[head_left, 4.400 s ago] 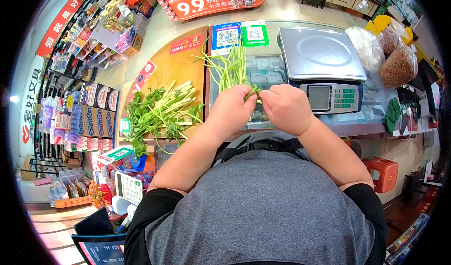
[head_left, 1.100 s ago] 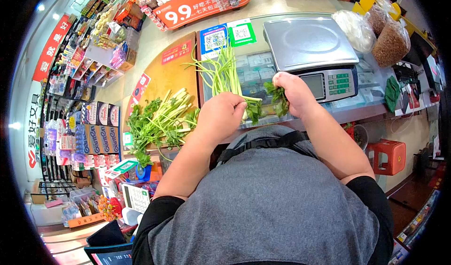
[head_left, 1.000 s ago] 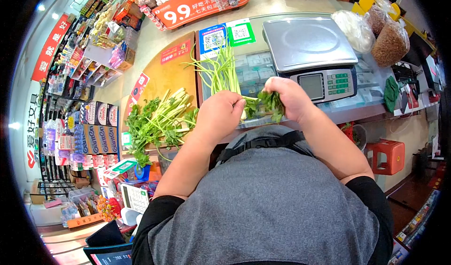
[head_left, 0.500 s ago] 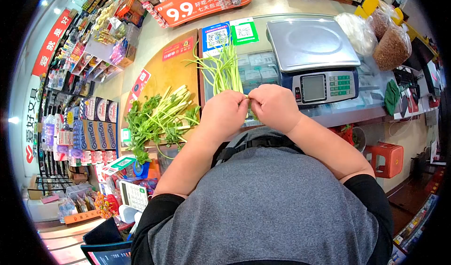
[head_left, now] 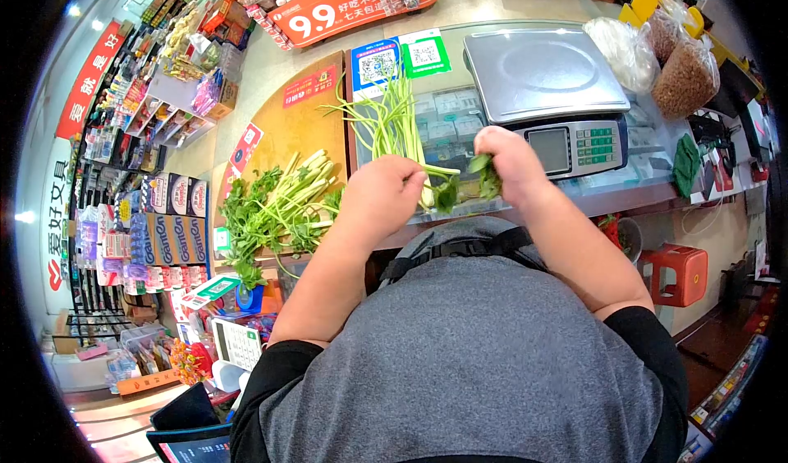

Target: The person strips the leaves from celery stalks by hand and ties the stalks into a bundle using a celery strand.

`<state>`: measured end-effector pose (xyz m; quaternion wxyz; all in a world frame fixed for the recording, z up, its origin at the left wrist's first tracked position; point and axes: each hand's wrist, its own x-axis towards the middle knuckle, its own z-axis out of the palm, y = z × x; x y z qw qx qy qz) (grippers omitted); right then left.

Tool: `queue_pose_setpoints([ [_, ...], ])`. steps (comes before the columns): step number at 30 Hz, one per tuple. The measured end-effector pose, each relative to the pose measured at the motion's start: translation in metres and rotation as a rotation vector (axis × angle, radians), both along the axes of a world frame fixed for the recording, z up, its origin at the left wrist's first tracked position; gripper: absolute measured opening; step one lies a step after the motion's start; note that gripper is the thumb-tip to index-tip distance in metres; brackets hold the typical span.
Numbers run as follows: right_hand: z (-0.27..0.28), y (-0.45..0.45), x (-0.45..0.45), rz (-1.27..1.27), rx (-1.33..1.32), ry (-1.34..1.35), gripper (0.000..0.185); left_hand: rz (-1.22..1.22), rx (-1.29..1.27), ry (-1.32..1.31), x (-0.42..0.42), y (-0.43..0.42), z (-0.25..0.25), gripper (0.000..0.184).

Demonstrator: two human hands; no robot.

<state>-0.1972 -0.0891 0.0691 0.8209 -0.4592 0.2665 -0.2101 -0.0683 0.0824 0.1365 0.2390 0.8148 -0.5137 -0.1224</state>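
My left hand (head_left: 384,190) is closed in a pinch on a celery stalk (head_left: 442,170), whose pale end sticks out to the right past my fingers. Torn green leaves (head_left: 487,177) are gripped in my right hand (head_left: 515,163), a little apart from the left. Just below the stalk end, a dark leaf cluster (head_left: 446,194) shows; whether it is still attached I cannot tell. Beyond my left hand lies a bunch of stripped celery stalks (head_left: 398,122) on the glass counter. To the left, leafy celery (head_left: 283,204) is heaped on the wooden counter (head_left: 287,126).
A digital scale (head_left: 546,77) stands on the glass counter beyond my right hand. Bags of brown grains (head_left: 688,81) sit at its right. Payment code cards (head_left: 425,52) lie behind the stalks. A red stool (head_left: 677,274) is at lower right, a calculator (head_left: 236,341) at lower left.
My hands were together at one stalk. Now the right has pulled away to the right and slightly up with leaves in it, while the left stays nearly in place.
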Motion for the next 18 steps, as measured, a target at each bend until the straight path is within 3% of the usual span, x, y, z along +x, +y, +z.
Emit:
queue_pose_setpoints([
  [2, 0.004, -0.012, -0.011, 0.031, 0.343, -0.003, 0.011, 0.002, -0.068, 0.082, 0.008, 0.004, -0.001, 0.015],
  [6, -0.002, -0.015, -0.016, 0.102, 0.356, 0.034, 0.014, 0.039, -0.16, 0.274, 0.02, 0.01, -0.003, 0.014],
  [9, 0.01, -0.005, -0.009, 0.215, 0.174, 0.059, 0.008, 0.018, -0.185, 0.265, 0.021, 0.008, 0.003, 0.014],
  [11, 0.018, -0.001, -0.006, 0.336, 0.067, 0.085, 0.016, 0.02, -0.184, 0.252, 0.02, 0.007, 0.006, 0.014],
  [15, 0.009, 0.018, 0.009, 0.367, -0.507, 0.201, 0.017, 0.033, -0.185, 0.234, 0.015, 0.006, 0.014, 0.014],
  [18, 0.015, 0.022, 0.01, 0.36, -0.585, 0.27, 0.015, 0.046, -0.205, 0.208, 0.017, 0.007, 0.014, 0.015],
])
